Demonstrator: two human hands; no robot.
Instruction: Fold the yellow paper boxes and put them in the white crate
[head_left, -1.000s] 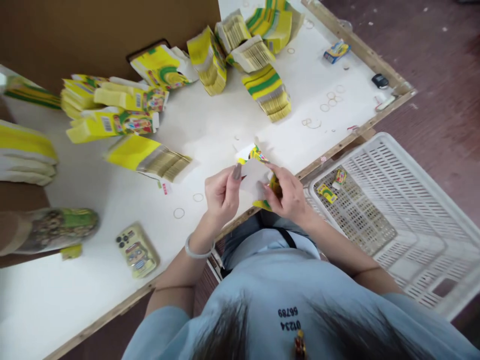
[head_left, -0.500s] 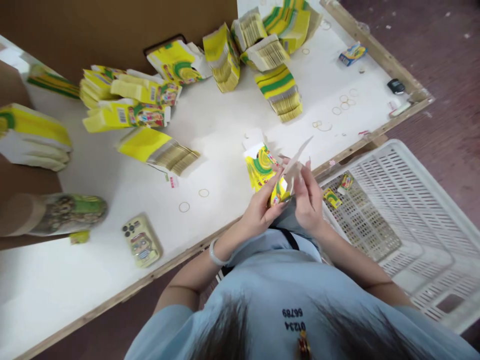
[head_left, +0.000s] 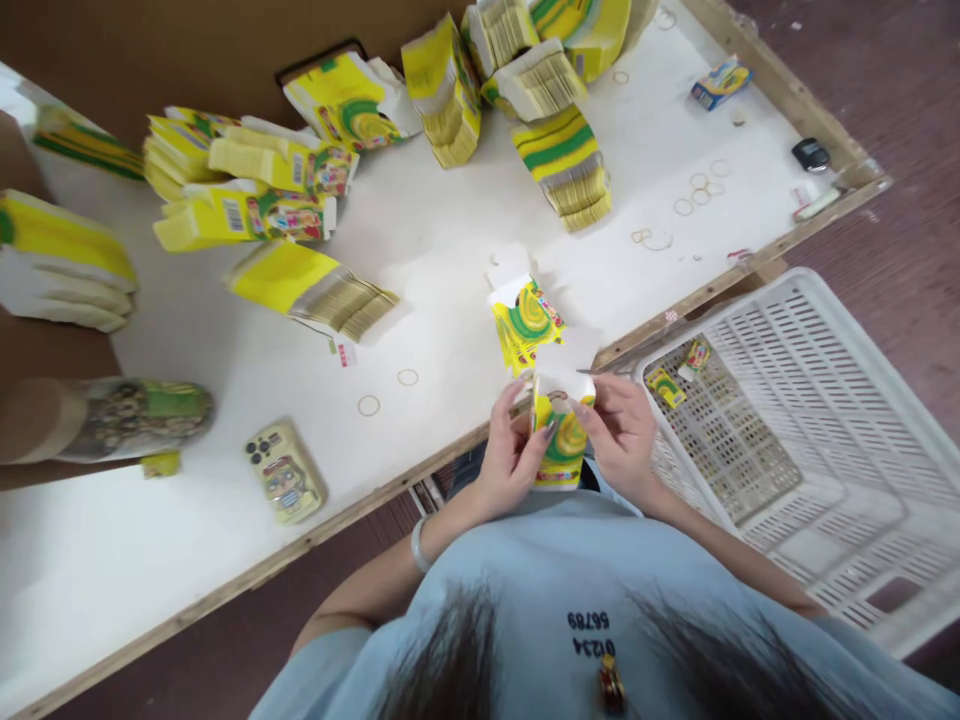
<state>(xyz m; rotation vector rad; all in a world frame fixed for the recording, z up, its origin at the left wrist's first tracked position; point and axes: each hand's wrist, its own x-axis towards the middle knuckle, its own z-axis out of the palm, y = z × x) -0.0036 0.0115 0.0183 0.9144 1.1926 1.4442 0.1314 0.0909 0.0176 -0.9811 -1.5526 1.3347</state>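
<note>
Between my hands, close to my body at the table's front edge, is a yellow and green cardboard box (head_left: 561, 450) with its white top flaps standing up. My left hand (head_left: 510, 450) grips its left side, thumb across the front. On the right side my right hand (head_left: 619, 432) has its fingers at the upper edge by the flaps and its thumb on the front. Just beyond lie more flat yellow cartons (head_left: 523, 318) on the white table (head_left: 442, 270), partly covered by the held box's flap.
Bundles of folded cartons (head_left: 566, 165) and a group of yellow boxes (head_left: 247, 190) stand along the back. A phone (head_left: 285, 472) and a jar (head_left: 142, 420) are at left. A white plastic basket (head_left: 832, 400) with two small boxes stands right. Rubber bands and a small blue box (head_left: 721, 82) lie on the table.
The carton between my hands has turned upright, its printed front now facing me, and has come lower toward my body. My hands now hold it from both sides near the top.
</note>
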